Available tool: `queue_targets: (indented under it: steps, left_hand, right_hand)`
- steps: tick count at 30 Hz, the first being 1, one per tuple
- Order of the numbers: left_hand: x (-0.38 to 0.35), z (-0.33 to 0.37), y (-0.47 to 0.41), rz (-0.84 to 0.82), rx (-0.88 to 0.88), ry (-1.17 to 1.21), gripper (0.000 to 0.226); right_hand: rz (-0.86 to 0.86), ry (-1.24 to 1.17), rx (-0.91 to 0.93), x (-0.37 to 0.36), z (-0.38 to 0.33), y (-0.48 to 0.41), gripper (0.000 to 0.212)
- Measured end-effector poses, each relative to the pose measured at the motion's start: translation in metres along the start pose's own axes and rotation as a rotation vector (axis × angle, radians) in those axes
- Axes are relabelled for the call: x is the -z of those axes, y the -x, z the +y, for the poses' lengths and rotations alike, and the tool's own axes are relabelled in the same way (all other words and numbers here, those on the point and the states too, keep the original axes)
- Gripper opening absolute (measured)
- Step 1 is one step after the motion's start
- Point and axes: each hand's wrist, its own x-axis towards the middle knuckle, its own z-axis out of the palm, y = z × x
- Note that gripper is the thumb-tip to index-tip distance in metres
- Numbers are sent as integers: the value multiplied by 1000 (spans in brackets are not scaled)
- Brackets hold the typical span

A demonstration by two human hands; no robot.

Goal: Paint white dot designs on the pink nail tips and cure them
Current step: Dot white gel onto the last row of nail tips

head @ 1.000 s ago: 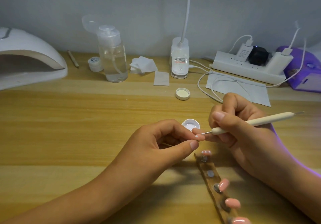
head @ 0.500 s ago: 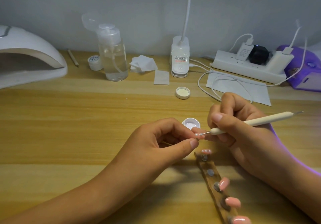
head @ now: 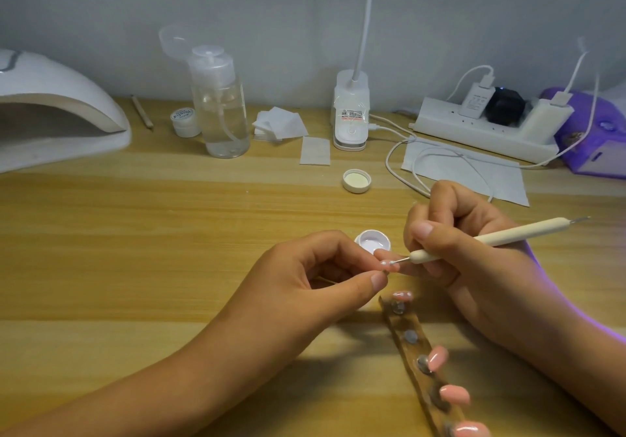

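My left hand (head: 315, 277) pinches a small pink nail tip (head: 388, 264) between thumb and fingers; white dots show on it. My right hand (head: 464, 260) grips a cream dotting pen (head: 501, 237), and its metal point touches that tip. Just behind the fingers sits an open white paint pot (head: 372, 240). A wooden holder strip (head: 415, 352) runs toward me at the lower right, carrying several pink nail tips (head: 454, 394); the one at its far end (head: 402, 296) has white dots. The white curing lamp (head: 57, 114) stands at the far left.
A loose white lid (head: 356, 180) lies mid-table. Along the back wall stand a clear pump bottle (head: 220, 108), a small jar (head: 184, 121), cotton pads (head: 281, 125), a desk lamp base (head: 350, 114), a power strip with cables (head: 481, 128) and a purple device (head: 592, 135).
The pen point shifted slightly along the held nail tip, where white dots now show. Both hands stay in almost the same place.
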Motion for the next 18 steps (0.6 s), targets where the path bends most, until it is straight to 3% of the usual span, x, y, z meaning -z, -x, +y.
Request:
queue_targets:
  steps: [9,14,18]
  left_hand:
    - [0,-1,0,6,6,-4,7]
    - [0,0,0,10,6,12,7]
    - [0,1,0,0,7,18,6]
  right_hand:
    - [9,17,19,4,0,0,26]
    - [154,208,99,7,0,-3,33]
    - [215,466,106,8,0,-6,17]
